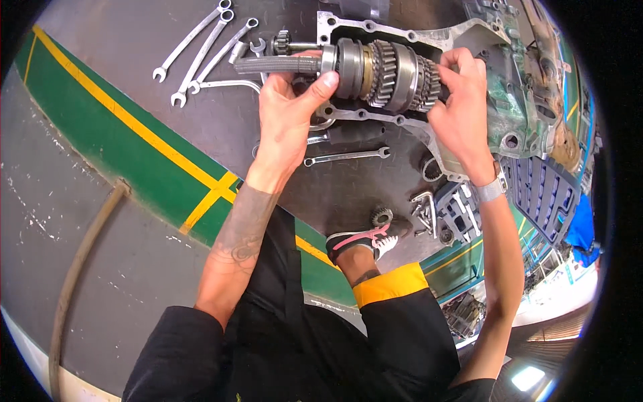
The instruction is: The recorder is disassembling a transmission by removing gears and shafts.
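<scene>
A gear shaft assembly (405, 77), with several toothed gears, smooth rings and a brassy ring, lies level across both of my hands. My left hand (284, 114) grips its left end, thumb over the end ring and fingers hidden underneath. A long splined shaft (278, 64) sticks out left past that hand. At the other end, my right hand (463, 100) is closed around the last small gear, its fingertips partly hidden. Behind and below the assembly is an open metal gearbox housing (375, 28), its bolt-holed flanges showing above and below the gears.
Several combination wrenches (192, 41) lie at the upper left; another wrench (348, 157) lies below the housing. A loose gear (382, 216) sits near my shoe, beside hex keys (429, 208) and a tool case (462, 211). A greenish casing (516, 100) stands at right. A hose (87, 261) crosses the left floor.
</scene>
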The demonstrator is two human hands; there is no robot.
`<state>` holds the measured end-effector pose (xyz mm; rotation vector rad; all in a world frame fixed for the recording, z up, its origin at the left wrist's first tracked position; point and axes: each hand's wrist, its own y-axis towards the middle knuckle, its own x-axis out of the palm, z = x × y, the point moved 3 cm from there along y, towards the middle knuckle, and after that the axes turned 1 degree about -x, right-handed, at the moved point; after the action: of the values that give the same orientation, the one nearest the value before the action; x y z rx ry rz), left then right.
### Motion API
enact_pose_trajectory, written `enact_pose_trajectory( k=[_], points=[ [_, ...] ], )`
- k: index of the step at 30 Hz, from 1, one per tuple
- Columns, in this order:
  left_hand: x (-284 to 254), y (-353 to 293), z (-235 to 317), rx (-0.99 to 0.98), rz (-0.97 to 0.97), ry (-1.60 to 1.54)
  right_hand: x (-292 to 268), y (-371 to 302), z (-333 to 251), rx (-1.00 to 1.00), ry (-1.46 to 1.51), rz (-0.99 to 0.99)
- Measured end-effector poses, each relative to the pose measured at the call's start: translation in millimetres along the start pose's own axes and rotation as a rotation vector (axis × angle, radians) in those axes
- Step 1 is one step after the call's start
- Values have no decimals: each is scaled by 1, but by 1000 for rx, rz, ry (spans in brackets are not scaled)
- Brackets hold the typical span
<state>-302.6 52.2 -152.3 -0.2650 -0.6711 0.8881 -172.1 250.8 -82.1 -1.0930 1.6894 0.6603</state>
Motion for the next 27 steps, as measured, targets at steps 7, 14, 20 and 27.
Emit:
enact_pose_trajectory(
  k=[7, 14, 20, 27],
  points=[
    [-9, -4, -5, -25, 52, 75, 4, 0, -4, 0, 2, 51],
    [3, -5, -9, -60, 105, -180, 1, 11, -6, -60, -72, 46],
    [-5, -6, -11, -170, 90, -114, -5, 6, -1, -50, -146, -13],
    [-6, -4, -5, -257, 28, -206, -8, 9, -1, -117, -205, -32]
  ],
)
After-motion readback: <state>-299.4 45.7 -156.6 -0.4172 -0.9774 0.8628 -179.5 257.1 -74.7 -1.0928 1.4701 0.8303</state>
